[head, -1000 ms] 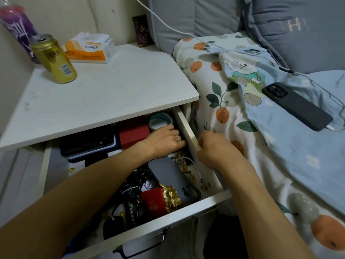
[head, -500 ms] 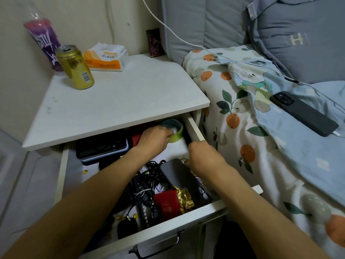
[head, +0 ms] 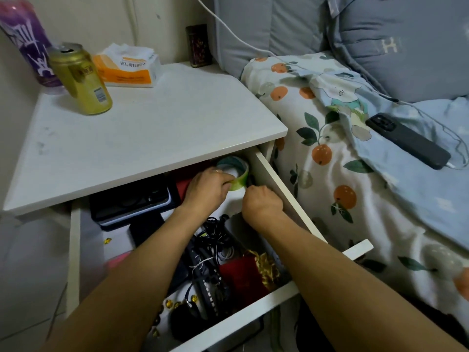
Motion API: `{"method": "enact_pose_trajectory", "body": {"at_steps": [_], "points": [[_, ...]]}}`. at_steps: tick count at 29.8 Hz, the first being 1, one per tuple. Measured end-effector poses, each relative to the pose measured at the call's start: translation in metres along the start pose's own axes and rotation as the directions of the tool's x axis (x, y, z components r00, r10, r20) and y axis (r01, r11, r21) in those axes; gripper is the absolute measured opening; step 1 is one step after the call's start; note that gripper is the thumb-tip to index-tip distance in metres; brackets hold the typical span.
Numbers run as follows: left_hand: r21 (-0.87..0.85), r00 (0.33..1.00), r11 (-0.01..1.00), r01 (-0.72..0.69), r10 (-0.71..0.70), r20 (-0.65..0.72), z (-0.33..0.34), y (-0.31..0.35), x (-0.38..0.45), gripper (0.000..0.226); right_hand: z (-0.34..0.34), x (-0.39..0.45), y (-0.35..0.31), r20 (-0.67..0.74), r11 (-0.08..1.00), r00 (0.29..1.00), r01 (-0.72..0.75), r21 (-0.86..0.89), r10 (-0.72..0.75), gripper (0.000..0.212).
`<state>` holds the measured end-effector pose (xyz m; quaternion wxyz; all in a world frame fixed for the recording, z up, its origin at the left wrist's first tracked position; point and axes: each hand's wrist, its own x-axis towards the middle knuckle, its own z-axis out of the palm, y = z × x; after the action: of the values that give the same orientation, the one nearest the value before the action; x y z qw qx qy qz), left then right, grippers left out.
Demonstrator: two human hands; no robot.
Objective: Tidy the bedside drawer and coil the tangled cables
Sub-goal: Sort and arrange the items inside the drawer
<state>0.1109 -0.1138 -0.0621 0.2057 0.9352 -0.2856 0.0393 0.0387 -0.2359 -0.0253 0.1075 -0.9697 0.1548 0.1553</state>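
White drawer [head: 276, 184] stands pulled out from under the nightstand top [head: 152, 133]; its right wall runs just beside the bed sheet [head: 327, 204]. Left hand [head: 206, 189] pinches the green tape roll [head: 237, 174] at the back right corner, partly under the top's overhang. Right hand [head: 262, 203] curled just beside the roll, near the right wall; whether it holds anything, cannot tell. Tangled cables [head: 215, 240] lie mid-drawer between the forearms, red pouch [head: 243, 275] at the front edge. Dark flat cases [head: 129, 199] fill the back left. Bare floor of the drawer shows along the left wall. Gold can [head: 81, 80] and tissue pack [head: 129, 67] sit at the top's rear edge.
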Motion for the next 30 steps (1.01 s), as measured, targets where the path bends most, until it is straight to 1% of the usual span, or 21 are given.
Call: {"method": "enact_pose_trajectory", "body": {"at_steps": [4, 9, 11, 14, 18, 21, 27, 30], "points": [[0.012, 1.000, 1.000, -0.018, 0.018, -0.018, 0.001, 0.002, 0.000, 0.018, 0.002, 0.002, 0.003, -0.106, 0.999, 0.994, -0.041, -0.015, 0.039, 0.031], [0.016, 0.999, 1.000, -0.015, 0.016, -0.045, 0.002, 0.005, -0.003, 0.021, 0.003, 0.002, 0.006, -0.244, 0.979, 0.969, -0.001, -0.203, -0.050, 0.024], [0.000, 0.999, 1.000, -0.011, 0.011, -0.042, 0.002, 0.005, -0.003, 0.023, 0.001, 0.004, 0.004, -0.274, 0.963, 0.959, 0.001, -0.268, -0.077, 0.022], [0.002, 0.999, 1.000, -0.006, 0.007, -0.038, 0.003, 0.005, -0.004, 0.028, 0.000, 0.010, 0.003, -0.263, 0.952, 0.959, 0.022, -0.304, -0.106, 0.020], [0.018, 0.999, 1.000, -0.005, 0.006, -0.044, 0.004, 0.005, -0.003, 0.032, 0.003, 0.016, 0.004, -0.251, 0.964, 0.960, 0.053, -0.261, -0.121, 0.021], [0.029, 0.999, 1.000, -0.004, 0.005, -0.031, 0.005, 0.004, -0.003, 0.031, 0.007, 0.018, 0.005, -0.216, 0.976, 0.973, 0.033, -0.215, -0.080, 0.023], [0.039, 0.999, 0.999, 0.018, -0.017, -0.038, 0.008, 0.007, -0.003, 0.034, 0.008, 0.020, 0.009, -0.273, 0.950, 0.942, 0.114, -0.290, -0.197, 0.016], [0.056, 0.999, 0.998, 0.020, -0.018, -0.038, 0.008, 0.007, -0.003, 0.035, 0.007, 0.020, 0.007, -0.279, 0.948, 0.937, 0.124, -0.293, -0.209, 0.018]]}}
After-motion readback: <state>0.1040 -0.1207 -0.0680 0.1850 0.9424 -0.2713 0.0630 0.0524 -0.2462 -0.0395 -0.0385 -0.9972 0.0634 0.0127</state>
